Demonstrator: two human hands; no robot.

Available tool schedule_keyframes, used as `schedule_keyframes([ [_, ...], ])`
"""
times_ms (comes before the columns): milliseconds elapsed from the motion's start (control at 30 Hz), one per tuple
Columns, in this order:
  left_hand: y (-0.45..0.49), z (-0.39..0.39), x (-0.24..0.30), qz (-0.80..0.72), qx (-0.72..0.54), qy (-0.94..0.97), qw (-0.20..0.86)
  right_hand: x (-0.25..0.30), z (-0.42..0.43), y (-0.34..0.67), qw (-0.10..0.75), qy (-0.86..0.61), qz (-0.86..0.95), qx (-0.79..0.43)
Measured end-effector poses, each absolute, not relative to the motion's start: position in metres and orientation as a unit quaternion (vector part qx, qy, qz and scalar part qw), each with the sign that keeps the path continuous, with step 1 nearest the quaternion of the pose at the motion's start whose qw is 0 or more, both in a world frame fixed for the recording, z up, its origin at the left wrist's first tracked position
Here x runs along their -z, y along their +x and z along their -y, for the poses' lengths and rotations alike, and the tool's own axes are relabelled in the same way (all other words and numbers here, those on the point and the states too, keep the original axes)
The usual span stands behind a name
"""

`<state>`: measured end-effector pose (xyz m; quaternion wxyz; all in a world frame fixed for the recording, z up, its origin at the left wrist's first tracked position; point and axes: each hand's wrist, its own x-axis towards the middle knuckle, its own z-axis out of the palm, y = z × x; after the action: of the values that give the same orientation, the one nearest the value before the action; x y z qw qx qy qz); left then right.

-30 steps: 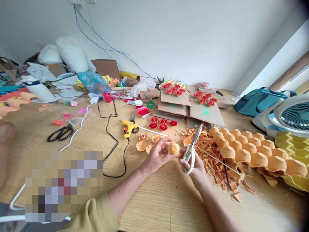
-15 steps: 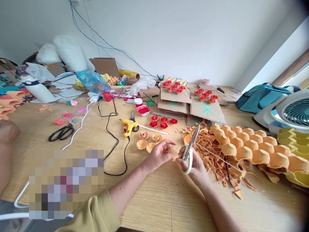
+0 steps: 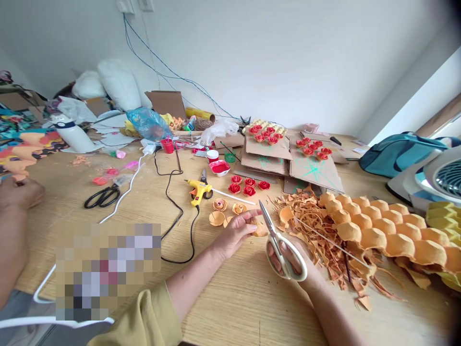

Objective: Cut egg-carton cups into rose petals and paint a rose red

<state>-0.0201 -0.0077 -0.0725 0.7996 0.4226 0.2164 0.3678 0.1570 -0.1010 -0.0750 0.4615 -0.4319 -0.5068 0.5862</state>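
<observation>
Wooden table point(image 3: 230, 298), scissors point(image 3: 274, 234), bowl point(image 3: 219, 174) of paint point(image 3: 220, 166)

Left hand point(image 3: 236, 234) pinches 1 orange piece point(image 3: 260, 230), perhaps a cup; right hand point(image 3: 297, 263) grips scissors point(image 3: 272, 230).

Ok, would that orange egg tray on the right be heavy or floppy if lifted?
Probably light: the egg tray looks like thin moulded pulp. Its domed cells likely keep it stiff, though the ragged cut edge may tear.

A loose mustard-yellow sleeve point(image 3: 144, 322) ends near the left elbow; left hand point(image 3: 236, 233) and right hand point(image 3: 293, 262) are bare.
</observation>
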Motion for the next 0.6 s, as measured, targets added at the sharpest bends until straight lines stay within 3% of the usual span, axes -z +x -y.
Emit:
schedule_keyframes([
  [333,-0.0181,0.0119,0.07,-0.197,-0.333,0.463,0.798,0.0745,0.0983,0.1557,0.492,-0.432,0.484,-0.581],
  [500,-0.0137,0.0098,0.0757,-0.262,-0.379,0.475,0.75,0.075,0.097,0.1594,0.535,-0.459,0.46,-0.54],
  [600,-0.0128,0.0099,0.0745,-0.288,-0.414,0.481,0.717,0.074,0.099,0.1619,0.511,-0.488,0.502,-0.499],
])
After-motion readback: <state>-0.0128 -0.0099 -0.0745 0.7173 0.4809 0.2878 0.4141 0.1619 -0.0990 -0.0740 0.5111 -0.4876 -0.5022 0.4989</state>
